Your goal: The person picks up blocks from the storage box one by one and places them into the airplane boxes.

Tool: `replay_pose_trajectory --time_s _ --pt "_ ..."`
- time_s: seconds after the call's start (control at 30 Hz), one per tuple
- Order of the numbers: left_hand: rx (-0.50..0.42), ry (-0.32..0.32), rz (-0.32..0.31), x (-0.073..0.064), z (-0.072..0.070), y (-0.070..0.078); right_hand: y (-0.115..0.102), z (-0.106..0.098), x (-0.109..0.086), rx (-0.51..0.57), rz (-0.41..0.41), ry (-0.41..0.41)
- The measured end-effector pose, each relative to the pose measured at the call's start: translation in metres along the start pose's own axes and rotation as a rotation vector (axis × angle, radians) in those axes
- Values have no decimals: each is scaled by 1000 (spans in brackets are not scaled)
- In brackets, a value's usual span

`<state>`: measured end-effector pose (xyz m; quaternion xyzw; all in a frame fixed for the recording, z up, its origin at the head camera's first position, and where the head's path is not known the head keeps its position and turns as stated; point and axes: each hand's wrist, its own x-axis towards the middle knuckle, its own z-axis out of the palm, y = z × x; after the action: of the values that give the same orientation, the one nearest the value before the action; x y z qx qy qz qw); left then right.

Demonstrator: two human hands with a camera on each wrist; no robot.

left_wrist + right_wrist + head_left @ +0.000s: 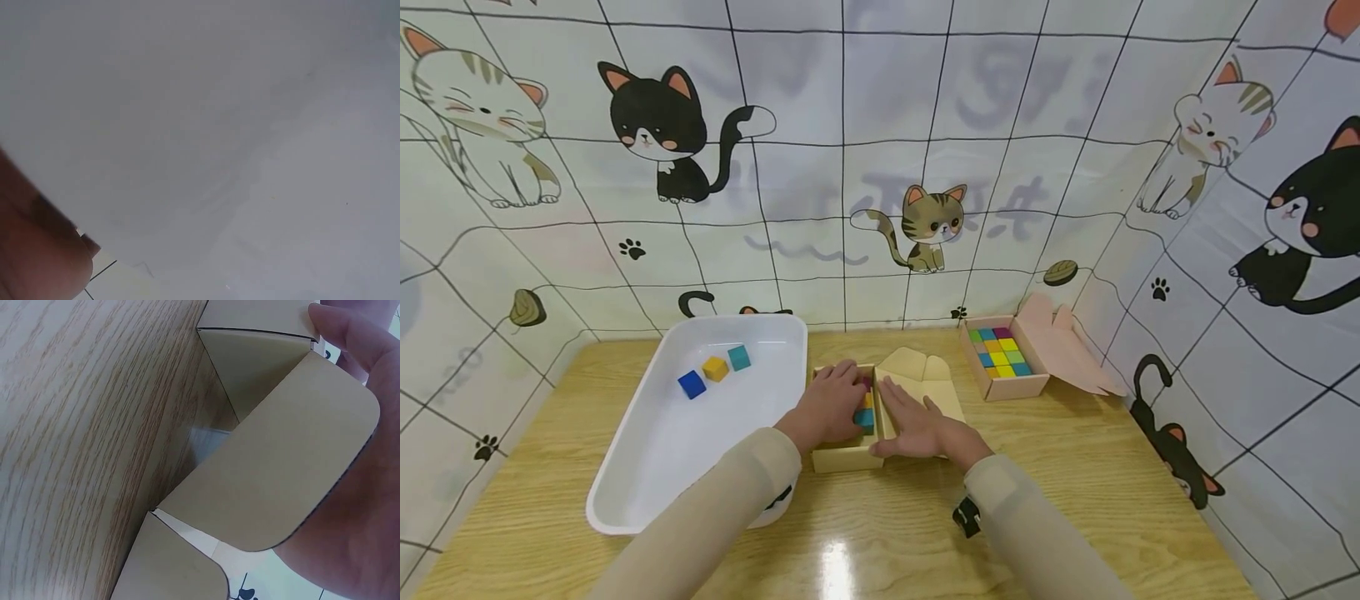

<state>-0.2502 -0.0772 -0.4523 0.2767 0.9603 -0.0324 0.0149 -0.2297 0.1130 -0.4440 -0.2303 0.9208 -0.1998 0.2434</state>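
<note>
A small tan cardboard box stands on the table with its lid folded out to the right. My left hand reaches down into it, covering its left part; the fingertips and anything between them are hidden. Coloured cubes show beside that hand along the box's right side. With fingers extended, my right hand rests along the box's right edge and over the lid. The right wrist view shows its thumb touching the box near a corner, behind an outspread flap.
A white tray at the left holds a dark blue cube, a yellow-orange cube and a teal cube. Back right stands an open pink box filled with coloured cubes. Cat-patterned sheeting surrounds the table.
</note>
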Motion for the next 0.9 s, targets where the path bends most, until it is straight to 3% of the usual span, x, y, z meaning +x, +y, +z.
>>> replay_pose_trajectory --time_s 0.2,0.4,0.63,0.9 --pt "-134 58 -13 -7 -18 -10 0 1 -1 4 7 1" --pt "-208 140 -114 -20 -38 -40 -1 1 -2 1 3 8" --pt "-140 198 -211 -48 -42 -96 -2 2 -3 -27 -12 9" --pt "-68 155 -358 -80 -36 -148 0 2 -3 -20 -12 7"
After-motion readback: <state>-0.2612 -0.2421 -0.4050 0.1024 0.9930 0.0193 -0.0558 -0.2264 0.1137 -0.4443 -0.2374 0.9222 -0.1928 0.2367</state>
